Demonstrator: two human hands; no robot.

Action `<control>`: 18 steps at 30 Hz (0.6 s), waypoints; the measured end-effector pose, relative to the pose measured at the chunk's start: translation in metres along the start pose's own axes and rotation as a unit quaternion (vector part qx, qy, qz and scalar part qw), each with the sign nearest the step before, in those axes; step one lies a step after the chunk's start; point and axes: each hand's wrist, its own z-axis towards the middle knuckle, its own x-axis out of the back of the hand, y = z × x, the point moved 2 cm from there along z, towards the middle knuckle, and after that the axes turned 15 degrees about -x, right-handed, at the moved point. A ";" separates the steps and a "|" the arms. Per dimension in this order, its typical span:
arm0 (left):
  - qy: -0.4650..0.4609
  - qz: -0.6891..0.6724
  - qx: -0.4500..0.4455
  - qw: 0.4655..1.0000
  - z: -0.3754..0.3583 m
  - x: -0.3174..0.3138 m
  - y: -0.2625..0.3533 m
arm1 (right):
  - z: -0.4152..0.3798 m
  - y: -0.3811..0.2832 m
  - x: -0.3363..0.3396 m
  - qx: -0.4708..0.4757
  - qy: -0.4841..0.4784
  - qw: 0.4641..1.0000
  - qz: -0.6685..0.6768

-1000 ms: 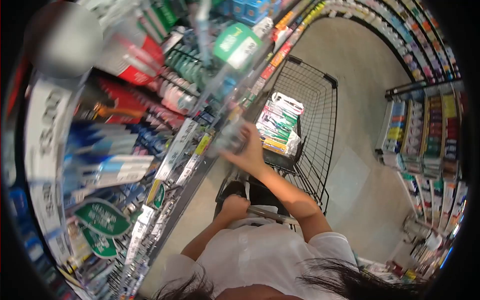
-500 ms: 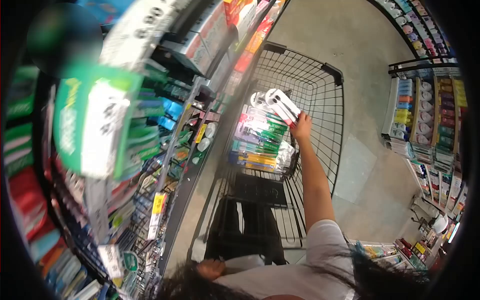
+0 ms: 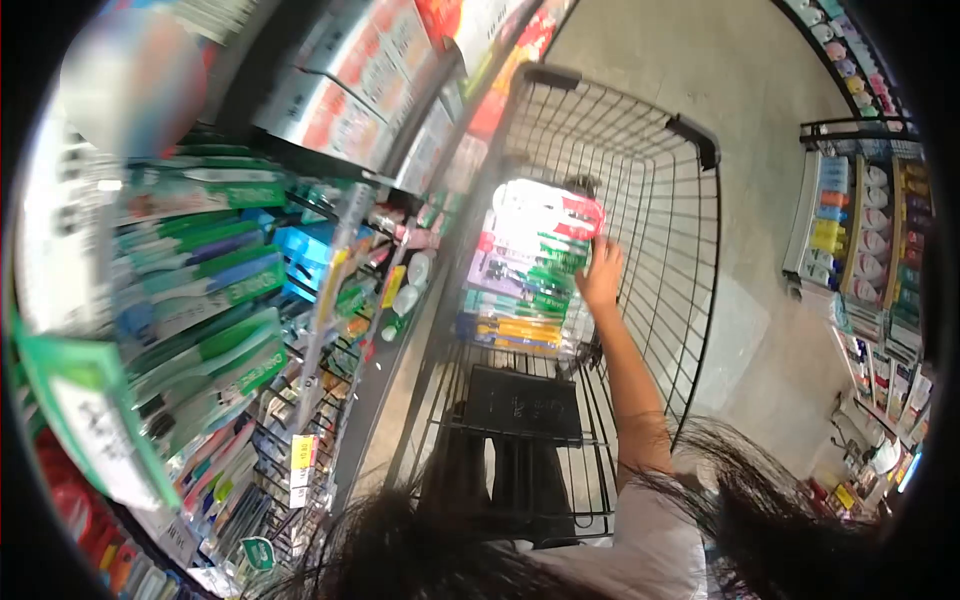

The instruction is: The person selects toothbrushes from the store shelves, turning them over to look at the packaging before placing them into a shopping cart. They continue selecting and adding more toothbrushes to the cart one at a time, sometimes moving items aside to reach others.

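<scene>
My right hand (image 3: 598, 276) reaches into the cart, its fingers extended and loosely apart, holding nothing. Its fingertips are beside a white-and-red package (image 3: 575, 212), which lies on the pile and is partly washed out by glare. Below that, green-labelled toothbrush packs (image 3: 562, 275) lie in a row near my thumb. Yellow and blue toothbrush packs (image 3: 515, 330) sit at the near end of the pile. My left hand is out of sight, with dark hair covering the lower part of the view.
The black wire shopping cart (image 3: 690, 330) stands in front of me, with a dark panel (image 3: 525, 405) at its near end. Shelves of hanging toothbrush packs (image 3: 210, 290) run close along the left. A display shelf (image 3: 850, 215) stands across the aisle floor (image 3: 650, 60).
My right hand has let go of the white-and-red package, which now lies on the pile. My left hand has gone from view. The camera view has shifted.
</scene>
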 end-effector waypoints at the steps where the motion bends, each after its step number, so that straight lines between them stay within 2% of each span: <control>1: 0.003 0.004 -0.003 1.000 -0.002 0.001 0.001 | -0.018 0.003 0.003 -0.005 -0.009 1.000 0.029; 4: 0.012 0.009 -0.013 1.000 -0.010 -0.001 0.006 | -0.078 0.011 0.012 -0.058 -0.093 0.992 0.065; 6: 0.021 0.012 -0.024 0.999 -0.017 -0.002 0.007 | -0.111 0.005 0.030 -0.048 -0.178 0.977 0.112; 8: 0.036 0.014 -0.036 0.999 -0.026 -0.008 0.007 | -0.148 -0.012 0.055 0.008 -0.167 0.976 0.141; 11: 0.058 -0.019 -0.056 0.997 -0.044 -0.041 -0.009 | -0.192 -0.055 0.119 -0.011 -0.272 0.948 0.163; 12: 0.055 -0.038 -0.062 0.996 -0.047 -0.052 -0.015 | -0.206 -0.071 0.139 0.020 -0.267 0.955 0.127; 13: 0.003 0.006 -0.086 0.996 -0.033 0.000 0.004 | -0.220 -0.090 0.163 0.024 -0.303 0.936 0.175; 14: -0.016 0.017 -0.078 0.997 -0.032 0.012 0.008 | -0.233 -0.095 0.165 0.074 -0.312 0.910 0.263; 16: -0.048 0.034 -0.064 0.996 -0.034 0.022 0.018 | -0.261 -0.122 0.187 0.077 -0.338 0.878 0.330; 17: 0.008 0.025 -0.108 0.994 -0.041 0.011 0.011 | -0.274 -0.140 0.207 0.107 -0.343 0.854 0.376; 18: 0.016 0.038 -0.104 0.994 -0.046 0.001 0.008 | -0.293 -0.169 0.251 0.079 -0.367 0.854 0.360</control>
